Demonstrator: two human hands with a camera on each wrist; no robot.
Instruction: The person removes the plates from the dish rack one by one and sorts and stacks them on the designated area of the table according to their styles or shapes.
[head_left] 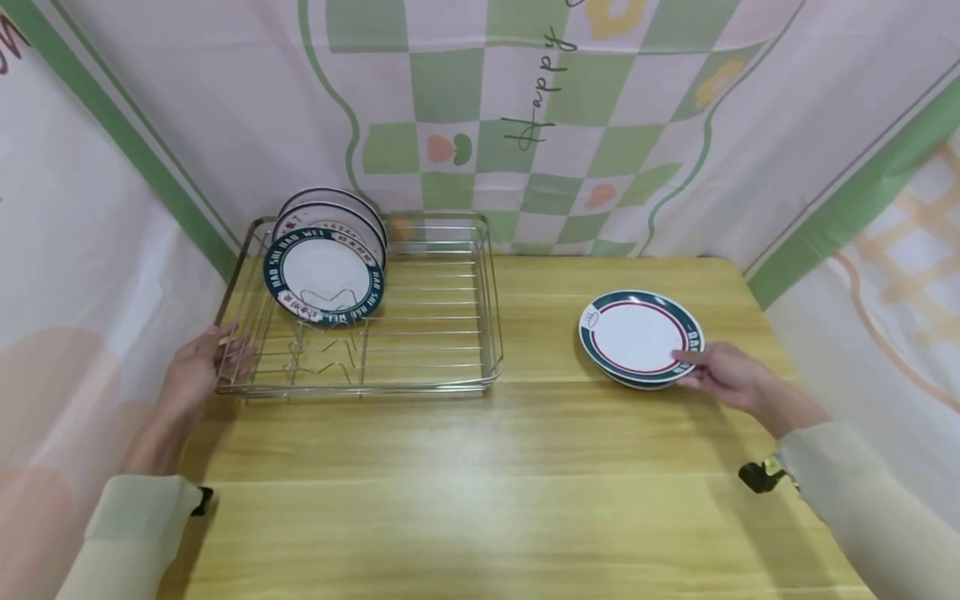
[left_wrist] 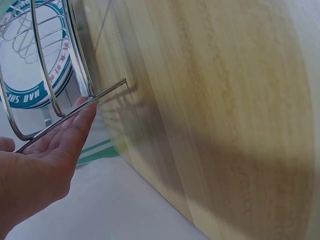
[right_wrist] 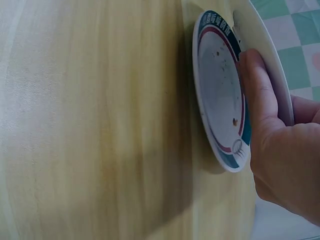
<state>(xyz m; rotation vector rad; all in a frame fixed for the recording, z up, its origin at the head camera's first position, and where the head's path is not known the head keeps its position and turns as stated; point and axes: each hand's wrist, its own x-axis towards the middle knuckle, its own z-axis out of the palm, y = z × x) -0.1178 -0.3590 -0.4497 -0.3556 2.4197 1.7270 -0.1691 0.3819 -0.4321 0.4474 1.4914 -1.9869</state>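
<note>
Right hand (head_left: 723, 375) pinches the rim of a round white plate with green border and red ring (head_left: 636, 335), just above a similar speck-marked plate (right_wrist: 217, 90) on the yellowish wooden table (head_left: 465, 508). Left hand (head_left: 193, 368) grips silver wire rack (head_left: 420, 388) at its left end; three round patterned plates (head_left: 326, 271) lean inside, left half.

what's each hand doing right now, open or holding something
Left hand: holding the silver metal-wire dish rack at its left side.
Right hand: pinching the upper round white plate with a dark-green rim.
</note>
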